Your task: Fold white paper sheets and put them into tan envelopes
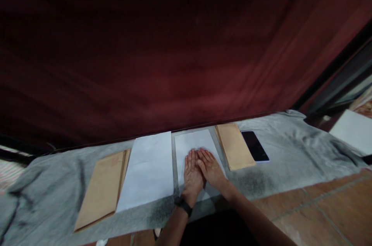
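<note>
Both hands lie flat on a white sheet of paper (pixel 196 138) spread on a grey cloth. My left hand (pixel 192 174), with a dark band at the wrist, has its fingers stretched out toward the far edge. Beside it, my right hand (pixel 212 168) rests palm down, its thumb reaching to or over the left hand. Left of that sheet is a larger white paper (pixel 151 168). A brown envelope stack (pixel 235 146) lies just right of the hands' sheet.
Another brown envelope stack (pixel 101 188) sits at the left, next to the larger paper. A dark-screened phone (pixel 255 146) is at the right. The grey cloth (pixel 290 153) meets a dark red upright surface (pixel 186 64) behind. Tiled floor (pixel 322 211) shows in front.
</note>
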A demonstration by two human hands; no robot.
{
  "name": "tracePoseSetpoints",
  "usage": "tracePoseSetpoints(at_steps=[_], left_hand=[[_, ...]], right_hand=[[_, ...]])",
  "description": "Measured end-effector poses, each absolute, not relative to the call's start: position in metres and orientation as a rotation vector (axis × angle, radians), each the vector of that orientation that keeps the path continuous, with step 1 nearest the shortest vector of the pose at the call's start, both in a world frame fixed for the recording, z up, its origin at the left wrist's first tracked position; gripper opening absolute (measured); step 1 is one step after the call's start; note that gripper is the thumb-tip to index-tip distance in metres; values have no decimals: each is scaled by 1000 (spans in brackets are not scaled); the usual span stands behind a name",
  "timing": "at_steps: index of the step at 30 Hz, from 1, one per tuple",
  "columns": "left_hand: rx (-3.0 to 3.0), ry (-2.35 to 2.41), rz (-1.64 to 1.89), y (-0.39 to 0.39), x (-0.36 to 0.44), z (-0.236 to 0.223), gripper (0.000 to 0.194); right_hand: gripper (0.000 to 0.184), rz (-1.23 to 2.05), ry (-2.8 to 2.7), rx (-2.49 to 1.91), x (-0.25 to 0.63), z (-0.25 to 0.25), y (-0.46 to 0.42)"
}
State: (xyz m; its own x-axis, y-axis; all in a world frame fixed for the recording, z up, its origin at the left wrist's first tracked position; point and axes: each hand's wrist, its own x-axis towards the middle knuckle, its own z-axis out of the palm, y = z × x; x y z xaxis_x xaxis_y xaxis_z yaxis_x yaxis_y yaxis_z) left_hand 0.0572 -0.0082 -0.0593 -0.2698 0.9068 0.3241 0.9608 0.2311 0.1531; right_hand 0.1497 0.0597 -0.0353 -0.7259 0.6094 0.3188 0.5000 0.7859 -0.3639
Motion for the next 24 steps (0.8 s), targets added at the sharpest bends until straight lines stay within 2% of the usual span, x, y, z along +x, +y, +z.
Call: tracePoseSetpoints(at_steps=[6,17,24], left_hand=[[-1670,-2412,-502,-11,45,-62,60],[-1312,-2551,-511,-12,20,-52,58],[-1791,-2418,-530,27,47,-41,58]], right_hand=[[48,221,-2570,-866,149,-53,72],[58,-46,-2448,-1085,156,-70,82],[54,-63,-2512,-1076,157,-68,81]])
